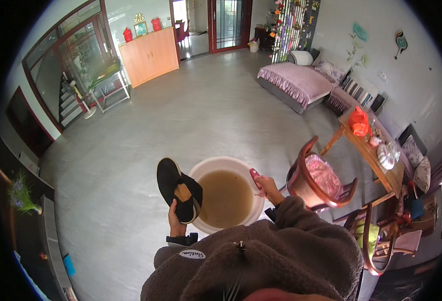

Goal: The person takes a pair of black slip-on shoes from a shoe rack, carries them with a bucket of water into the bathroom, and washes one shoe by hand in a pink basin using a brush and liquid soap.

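My left hand [174, 222] grips black cloth shoes [169, 177], apparently a pair held together, with pale sole edges and a tan lining showing. They are raised at the left rim of a round whitish basin [258, 216], overlapping it from my view. Brownish water [226, 197] fills much of the basin, which stands on the floor in front of me. Over at the basin's right rim, my right hand [270, 189] is closed around a red handle [255, 178], seemingly of a scrub brush; its working end is mostly hidden by the fingers.
A wooden armchair [300, 165] with a pink cushion stands close on my right, a wooden table [369, 150] holding bags beyond it. Farther off are a sofa [296, 79], a wooden cabinet [151, 56] and a metal rack [108, 88]. Grey floor [191, 120] surrounds the basin.
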### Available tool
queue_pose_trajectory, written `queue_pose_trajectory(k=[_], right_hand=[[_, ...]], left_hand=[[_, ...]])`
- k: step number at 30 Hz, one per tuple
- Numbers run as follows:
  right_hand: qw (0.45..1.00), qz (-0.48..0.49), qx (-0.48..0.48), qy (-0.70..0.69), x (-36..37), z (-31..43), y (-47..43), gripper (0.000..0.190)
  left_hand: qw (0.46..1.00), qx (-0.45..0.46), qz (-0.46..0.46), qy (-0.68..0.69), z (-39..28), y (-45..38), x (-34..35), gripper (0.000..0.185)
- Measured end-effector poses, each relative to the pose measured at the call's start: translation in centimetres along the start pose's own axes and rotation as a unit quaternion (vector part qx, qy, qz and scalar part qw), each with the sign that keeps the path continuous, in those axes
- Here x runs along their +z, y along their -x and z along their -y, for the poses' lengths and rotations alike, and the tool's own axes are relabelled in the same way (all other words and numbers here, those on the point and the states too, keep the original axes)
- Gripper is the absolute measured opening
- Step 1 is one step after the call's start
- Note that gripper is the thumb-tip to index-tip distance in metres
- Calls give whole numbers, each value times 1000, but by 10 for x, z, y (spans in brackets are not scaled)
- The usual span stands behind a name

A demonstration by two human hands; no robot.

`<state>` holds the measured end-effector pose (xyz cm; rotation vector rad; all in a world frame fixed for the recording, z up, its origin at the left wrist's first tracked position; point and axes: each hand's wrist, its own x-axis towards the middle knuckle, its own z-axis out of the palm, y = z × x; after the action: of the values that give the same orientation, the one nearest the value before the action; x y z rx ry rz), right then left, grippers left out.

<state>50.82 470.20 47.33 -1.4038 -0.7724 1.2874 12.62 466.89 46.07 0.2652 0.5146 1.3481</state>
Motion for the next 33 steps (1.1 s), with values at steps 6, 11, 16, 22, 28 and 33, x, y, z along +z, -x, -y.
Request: queue_pose_trajectory(k=[6, 11, 16, 22, 28, 33], right_hand=[[1000, -12, 23, -14, 41, 70, -163, 22], [996, 15, 19, 91, 44, 104, -318, 22], [999, -14, 23, -36, 70, 135, -488, 19], [999, -12, 31, -28, 96, 197, -674, 22], [998, -27, 17, -58, 120, 250, -842, 20], [997, -65, 16, -46, 122, 306, -973, 20]], left_hand=[[1000, -20, 3, -3, -32, -193, 26, 44], [1000, -22, 2, -16, -37, -346, 45, 45], [998, -29, -57, -18, -61, -515, 83, 43], [999, -26, -15, -12, -85, -710, 125, 41], [999, -41, 4, -30, -97, -924, 154, 43], [995, -84, 44, -21, -106, -1081, 200, 42]])
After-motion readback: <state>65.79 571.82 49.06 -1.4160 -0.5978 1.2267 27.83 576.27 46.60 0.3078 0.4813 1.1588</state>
